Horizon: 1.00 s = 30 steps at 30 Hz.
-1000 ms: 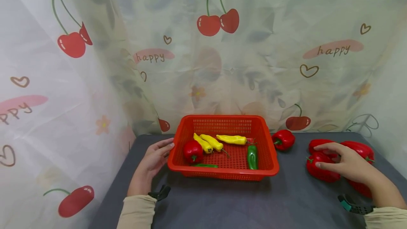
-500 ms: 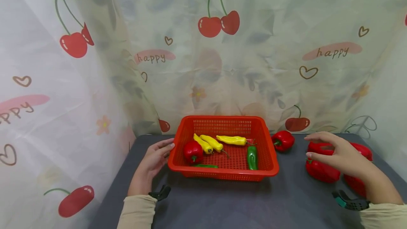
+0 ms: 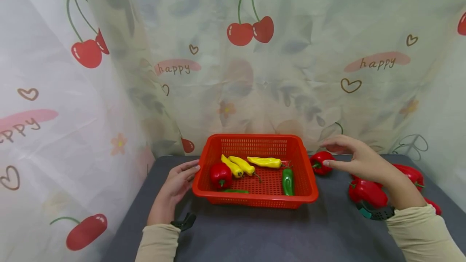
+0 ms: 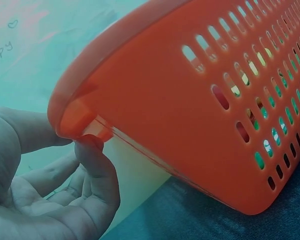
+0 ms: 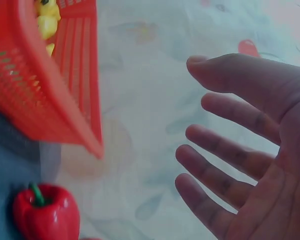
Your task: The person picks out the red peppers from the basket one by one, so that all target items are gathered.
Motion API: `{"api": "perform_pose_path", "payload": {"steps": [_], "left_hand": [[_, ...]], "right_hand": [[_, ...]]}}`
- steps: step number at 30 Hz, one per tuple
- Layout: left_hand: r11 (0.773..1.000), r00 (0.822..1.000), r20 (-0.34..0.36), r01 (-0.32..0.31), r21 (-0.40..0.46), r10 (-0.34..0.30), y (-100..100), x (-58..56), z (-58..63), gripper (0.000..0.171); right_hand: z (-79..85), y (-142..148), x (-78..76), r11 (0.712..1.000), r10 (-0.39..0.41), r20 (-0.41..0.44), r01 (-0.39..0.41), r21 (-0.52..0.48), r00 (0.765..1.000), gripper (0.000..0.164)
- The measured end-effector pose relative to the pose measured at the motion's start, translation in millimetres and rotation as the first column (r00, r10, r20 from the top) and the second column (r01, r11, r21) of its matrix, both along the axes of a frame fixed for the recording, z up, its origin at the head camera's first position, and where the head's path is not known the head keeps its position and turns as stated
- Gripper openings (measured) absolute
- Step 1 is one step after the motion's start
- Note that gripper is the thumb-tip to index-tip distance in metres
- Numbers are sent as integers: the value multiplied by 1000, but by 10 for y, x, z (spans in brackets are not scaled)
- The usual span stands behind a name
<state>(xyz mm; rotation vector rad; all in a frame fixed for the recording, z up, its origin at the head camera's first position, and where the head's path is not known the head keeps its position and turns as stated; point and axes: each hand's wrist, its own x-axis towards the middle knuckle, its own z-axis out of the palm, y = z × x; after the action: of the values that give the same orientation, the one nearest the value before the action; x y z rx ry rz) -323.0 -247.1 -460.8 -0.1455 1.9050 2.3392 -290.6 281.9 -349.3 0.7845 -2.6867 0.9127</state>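
Note:
An orange-red plastic basket point(image 3: 255, 200) with slotted walls stands mid-table in the head view. My left hand point(image 3: 178, 181) pinches its left rim; in the left wrist view the thumb point(image 4: 97, 175) is right under the rim's edge. Inside lie a red bell pepper point(image 3: 221, 175), several yellow peppers point(image 3: 264, 162) and green peppers point(image 3: 288, 182). My right hand point(image 3: 358, 159) reaches over another red bell pepper point(image 3: 318, 164) just right of the basket. In the right wrist view its fingers are spread with nothing between them, and that red pepper point(image 5: 47, 215) sits at lower left.
More red peppers point(image 3: 368, 193) lie at the right of the dark grey table point(image 3: 255, 233), partly hidden behind my right forearm. A cherry-printed sheet point(image 3: 269, 92) hangs along the back, and more sheeting covers the left and right sides.
My right hand has moved left from the group of red peppers to above the single red pepper beside the basket. The left hand stays at the rim.

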Motion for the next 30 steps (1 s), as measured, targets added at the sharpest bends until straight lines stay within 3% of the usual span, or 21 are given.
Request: {"api": "perform_pose_path", "payload": {"steps": [10, 22, 30], "left_hand": [[1000, 1000, 2, -7, -9, 7, -3, -7, -16, 48], [1000, 1000, -3, 0, 1, 0, -16, -5, -7, 49], [1000, 1000, -7, 3, 6, -3, -16, -20, 3, 49]], "right_hand": [[86, -423, -296, 989, 145, 62, -144, -23, 987, 42], [101, -1001, -621, 977, 210, 123, -212, 5, 970, 42], [76, -1345, -798, 955, 289, 194, -297, 10, 937, 43]]}}
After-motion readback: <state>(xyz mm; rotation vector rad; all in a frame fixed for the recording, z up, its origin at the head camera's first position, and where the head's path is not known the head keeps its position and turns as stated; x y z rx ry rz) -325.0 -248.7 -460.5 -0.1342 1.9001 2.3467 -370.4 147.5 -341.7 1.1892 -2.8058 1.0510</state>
